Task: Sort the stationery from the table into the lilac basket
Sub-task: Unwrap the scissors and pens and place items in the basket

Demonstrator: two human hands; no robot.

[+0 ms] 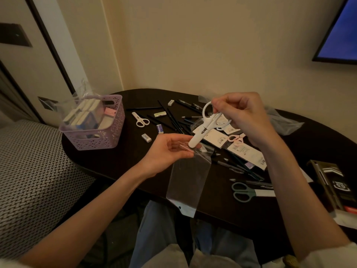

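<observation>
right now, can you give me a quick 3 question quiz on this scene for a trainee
1. True or false: the right hand holds white scissors by the handle end.
2. What does the left hand pinch? A) an eraser B) a clear plastic sleeve C) a pencil
3. Which scissors lie nearest the lilac basket: white or green-handled?

Key: 1 true; 2 B; 3 white.

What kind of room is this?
Probably a hotel room or bedroom: a small dark table sits in a corner, a wall-mounted screen hangs on the right, and a woven-patterned seat or bed stands on the left.
</observation>
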